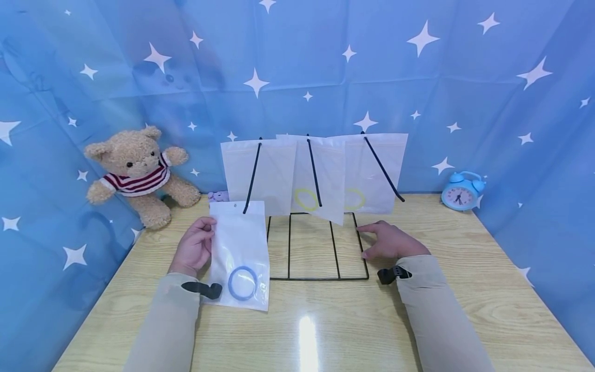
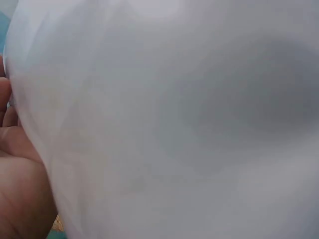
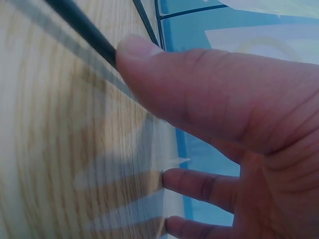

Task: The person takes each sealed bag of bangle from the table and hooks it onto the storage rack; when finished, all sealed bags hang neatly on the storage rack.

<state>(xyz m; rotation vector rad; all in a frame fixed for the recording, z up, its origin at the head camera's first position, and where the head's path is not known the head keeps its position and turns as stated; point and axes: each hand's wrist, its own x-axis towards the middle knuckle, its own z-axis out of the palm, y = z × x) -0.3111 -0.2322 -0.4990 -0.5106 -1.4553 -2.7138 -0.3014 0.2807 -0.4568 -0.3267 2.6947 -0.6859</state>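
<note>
In the head view my left hand [image 1: 194, 247] pinches the left edge of a white-and-clear plastic bag [image 1: 232, 232]. A blue ring [image 1: 243, 283] shows in its lower part, and a small hole is at its top. The tip of the left black hook [image 1: 251, 178] overlaps the bag's top edge. In the left wrist view the bag [image 2: 149, 124] fills most of the picture, hiding part of the hand [image 2: 22, 179]. My right hand [image 1: 388, 240] has thumb and forefinger against the right rod of the black wire rack [image 1: 364, 261]; its other fingers [image 3: 199, 186] extend near the wooden table.
Three similar bags hang on the rack's hooks, a left bag [image 1: 274, 175], a middle bag [image 1: 325, 170] and a right bag [image 1: 383, 178]; yellow rings show in two. A teddy bear [image 1: 139, 175] sits back left, and a blue alarm clock [image 1: 460, 196] stands back right.
</note>
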